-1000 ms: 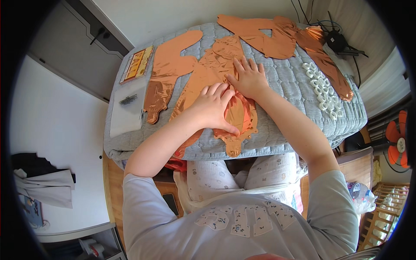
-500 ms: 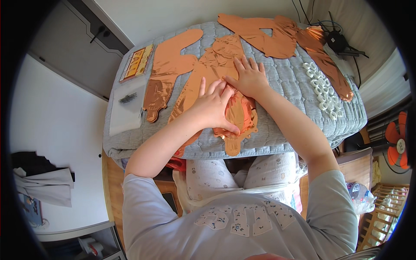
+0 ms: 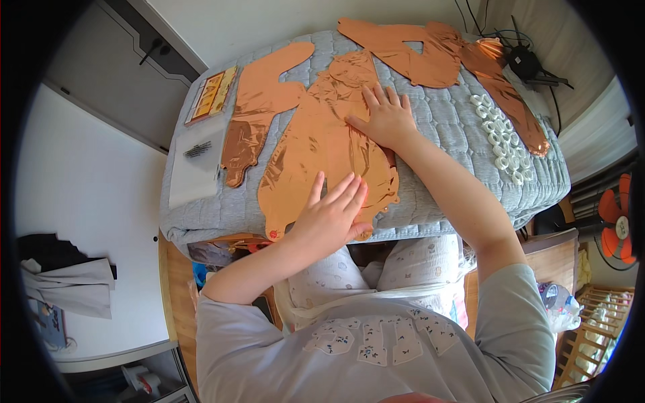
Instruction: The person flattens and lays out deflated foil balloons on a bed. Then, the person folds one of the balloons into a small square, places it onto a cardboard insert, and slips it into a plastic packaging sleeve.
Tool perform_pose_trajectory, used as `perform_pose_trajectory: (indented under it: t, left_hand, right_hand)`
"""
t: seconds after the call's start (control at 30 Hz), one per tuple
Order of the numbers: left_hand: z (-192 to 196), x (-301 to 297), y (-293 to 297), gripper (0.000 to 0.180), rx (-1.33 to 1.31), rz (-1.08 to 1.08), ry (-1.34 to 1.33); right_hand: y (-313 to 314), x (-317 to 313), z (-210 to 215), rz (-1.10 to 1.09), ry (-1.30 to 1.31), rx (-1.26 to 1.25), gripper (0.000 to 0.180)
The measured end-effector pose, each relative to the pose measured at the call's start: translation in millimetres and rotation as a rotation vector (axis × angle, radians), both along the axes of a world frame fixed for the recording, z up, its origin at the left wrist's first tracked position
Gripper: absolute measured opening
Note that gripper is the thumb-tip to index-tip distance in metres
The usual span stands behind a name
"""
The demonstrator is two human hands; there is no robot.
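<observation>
A flat, copper-coloured foil balloon (image 3: 302,144) lies spread over the middle of the quilted grey bed (image 3: 443,168), creased toward its far end. My left hand (image 3: 329,218) rests flat on its near part, fingers stretched and holding nothing. Higher up along the right edge, my right hand (image 3: 386,122) presses palm down with fingers spread. To the left lies a stack of similar flat foil balloons (image 3: 269,84). Another flat foil balloon (image 3: 403,57) lies at the far side, and a darker one (image 3: 507,97) stretches along the right.
Several small white ribbon rolls (image 3: 500,141) sit at the right of the bed. On the left are a clear plastic sheet (image 3: 191,178), thin dark sticks (image 3: 198,149) and a yellow printed packet (image 3: 213,94). A black router (image 3: 524,64) and an orange-bladed fan (image 3: 611,218) stand right.
The folded-over near part of the middle foil balloon now lies opened out flat toward me. My left hand has moved nearer the front edge; my right hand stays put.
</observation>
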State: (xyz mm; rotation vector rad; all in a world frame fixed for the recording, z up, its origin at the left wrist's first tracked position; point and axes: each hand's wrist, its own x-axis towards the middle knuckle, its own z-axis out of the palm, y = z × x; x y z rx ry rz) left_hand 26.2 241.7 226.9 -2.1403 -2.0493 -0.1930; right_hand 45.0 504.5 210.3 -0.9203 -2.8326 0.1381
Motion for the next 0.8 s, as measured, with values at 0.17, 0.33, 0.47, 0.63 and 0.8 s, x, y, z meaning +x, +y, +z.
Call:
perform_pose_trajectory:
  t: [0.17,0.33,0.47,0.63,0.8]
  left_hand:
    - [-2.4,20.1,-28.9,0.069,-0.038,0.036,-0.080]
    - [-2.7,21.5,-50.8,0.060,-0.007,0.063,-0.192]
    - [-12.4,-12.6,-75.4,0.041,0.586,0.517,-0.533]
    - [-10.7,-44.4,-99.2,0.037,0.412,0.995,-0.299]
    - [-12.2,-56.2,-95.2,0.037,0.304,0.915,-0.402]
  right_hand:
    - [-2.1,-1.9,1.1,0.002,-0.002,0.013,0.096]
    - [-1.7,-2.0,1.2,0.000,0.007,0.014,0.096]
    - [-3.1,0.5,1.4,0.001,0.006,0.020,0.095]
    - [-3.6,1.2,-0.8,-0.003,0.012,0.008,0.095]
    - [-4.5,-0.6,0.5,0.004,0.023,0.007,0.095]
